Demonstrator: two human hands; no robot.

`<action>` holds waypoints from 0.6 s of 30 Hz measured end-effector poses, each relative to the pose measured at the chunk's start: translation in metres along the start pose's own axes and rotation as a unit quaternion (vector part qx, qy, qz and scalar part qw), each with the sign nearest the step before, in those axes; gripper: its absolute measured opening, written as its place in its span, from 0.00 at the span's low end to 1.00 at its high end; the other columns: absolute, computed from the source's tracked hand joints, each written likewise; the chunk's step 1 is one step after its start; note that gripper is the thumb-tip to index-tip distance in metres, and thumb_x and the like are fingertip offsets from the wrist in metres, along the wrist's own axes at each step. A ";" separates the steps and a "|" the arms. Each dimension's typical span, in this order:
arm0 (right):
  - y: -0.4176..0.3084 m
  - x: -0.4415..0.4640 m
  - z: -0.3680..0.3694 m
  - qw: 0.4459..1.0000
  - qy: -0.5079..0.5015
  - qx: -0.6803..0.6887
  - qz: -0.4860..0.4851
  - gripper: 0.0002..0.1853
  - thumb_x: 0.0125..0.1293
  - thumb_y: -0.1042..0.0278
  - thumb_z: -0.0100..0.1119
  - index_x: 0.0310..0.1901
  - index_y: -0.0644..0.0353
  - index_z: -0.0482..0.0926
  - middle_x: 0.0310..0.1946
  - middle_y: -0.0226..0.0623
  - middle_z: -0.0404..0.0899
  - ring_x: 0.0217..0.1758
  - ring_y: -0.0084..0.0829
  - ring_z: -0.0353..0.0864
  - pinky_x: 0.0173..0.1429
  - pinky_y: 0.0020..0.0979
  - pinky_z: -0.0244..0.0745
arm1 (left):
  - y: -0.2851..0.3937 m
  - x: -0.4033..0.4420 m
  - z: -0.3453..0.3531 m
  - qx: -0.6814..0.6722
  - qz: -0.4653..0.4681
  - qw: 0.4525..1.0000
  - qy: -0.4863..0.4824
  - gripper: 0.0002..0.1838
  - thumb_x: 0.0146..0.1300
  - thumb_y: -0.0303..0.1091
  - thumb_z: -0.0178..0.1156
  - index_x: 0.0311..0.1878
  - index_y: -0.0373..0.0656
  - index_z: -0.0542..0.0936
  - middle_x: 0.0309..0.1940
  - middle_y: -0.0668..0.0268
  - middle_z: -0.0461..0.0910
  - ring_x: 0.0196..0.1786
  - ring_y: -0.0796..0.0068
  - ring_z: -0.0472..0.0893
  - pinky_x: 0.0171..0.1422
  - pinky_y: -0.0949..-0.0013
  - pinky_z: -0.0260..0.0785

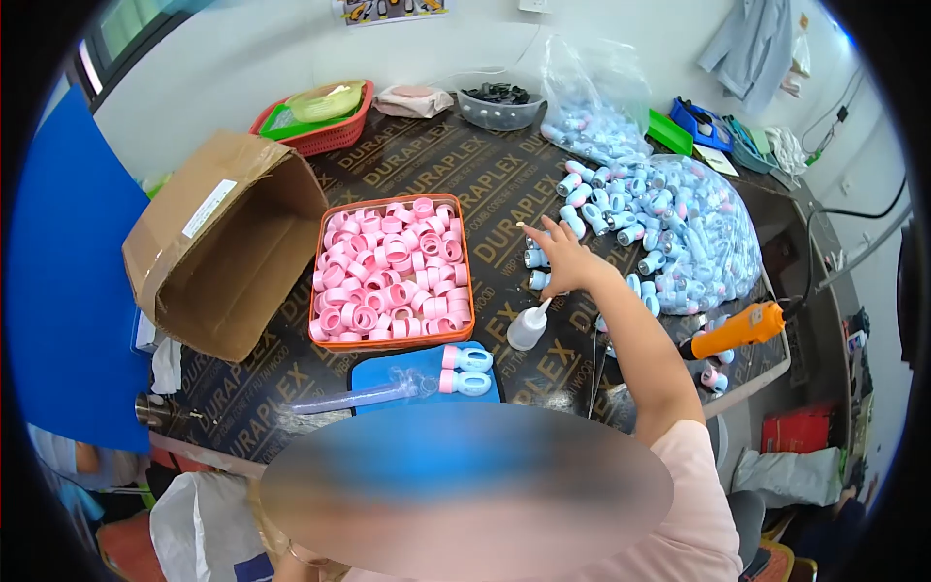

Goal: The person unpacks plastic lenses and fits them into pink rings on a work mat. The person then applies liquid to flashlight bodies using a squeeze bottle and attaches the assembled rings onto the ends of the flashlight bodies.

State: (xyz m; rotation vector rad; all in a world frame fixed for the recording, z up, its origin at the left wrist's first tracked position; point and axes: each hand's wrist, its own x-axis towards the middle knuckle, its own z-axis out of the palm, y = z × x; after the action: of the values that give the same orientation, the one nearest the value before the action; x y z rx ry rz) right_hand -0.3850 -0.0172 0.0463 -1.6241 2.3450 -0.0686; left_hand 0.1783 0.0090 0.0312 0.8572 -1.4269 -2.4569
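Note:
My right hand (567, 260) reaches over the table with its fingers spread, holding nothing I can see. Its thumb is close to the nozzle of a small white squeeze bottle (527, 330); I cannot tell whether they touch. Several light-blue plastic pieces with looped ends (592, 209) lie beyond and beside the fingers. Of my left arm, only a wrist with a bracelet (308, 558) shows at the bottom edge; the hand is out of sight. On a blue mat (388, 369) in front of me lie two light-blue pieces with pink rings (465, 371) and a clear plastic sleeve (359, 396).
An orange-rimmed tray (391, 344) holds many pink rings. Left of it, a cardboard box (218, 262) lies on its side. Bags of blue pieces (703, 233) stand at the right, near an orange-handled tool (742, 330). Baskets (335, 136) line the back wall.

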 end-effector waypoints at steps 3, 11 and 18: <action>0.023 0.018 0.006 0.996 -0.024 0.044 -0.069 0.63 0.32 0.56 0.81 0.75 0.43 0.53 0.71 0.49 0.55 0.73 0.56 0.54 0.73 0.48 0.58 | -0.045 -0.018 -0.021 0.015 -0.133 0.989 0.059 0.23 0.65 0.37 0.64 0.59 0.34 0.73 0.49 0.60 0.80 0.52 0.69 0.79 0.62 0.65 0.69; 0.035 -0.010 0.043 0.981 0.128 0.125 -0.074 0.56 0.39 0.58 0.76 0.72 0.58 0.57 0.61 0.51 0.64 0.67 0.53 0.62 0.70 0.45 0.61 | -0.163 0.071 -0.035 0.531 0.127 0.798 0.257 0.22 0.64 0.43 0.60 0.54 0.38 0.78 0.45 0.52 0.82 0.50 0.55 0.81 0.55 0.58 0.73; 0.017 -0.024 0.041 0.977 0.165 0.137 0.011 0.54 0.38 0.60 0.77 0.70 0.59 0.59 0.60 0.52 0.65 0.66 0.52 0.64 0.68 0.44 0.65 | -0.110 0.138 -0.034 0.546 0.078 0.803 0.227 0.22 0.64 0.46 0.59 0.54 0.39 0.79 0.47 0.51 0.82 0.51 0.53 0.80 0.55 0.56 0.72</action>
State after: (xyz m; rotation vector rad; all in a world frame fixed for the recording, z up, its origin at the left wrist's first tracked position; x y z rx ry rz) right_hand -0.3817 0.0162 0.0091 -1.5463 2.4503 -0.6743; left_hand 0.0986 -0.0163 -0.1285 1.2773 -2.4975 -0.9785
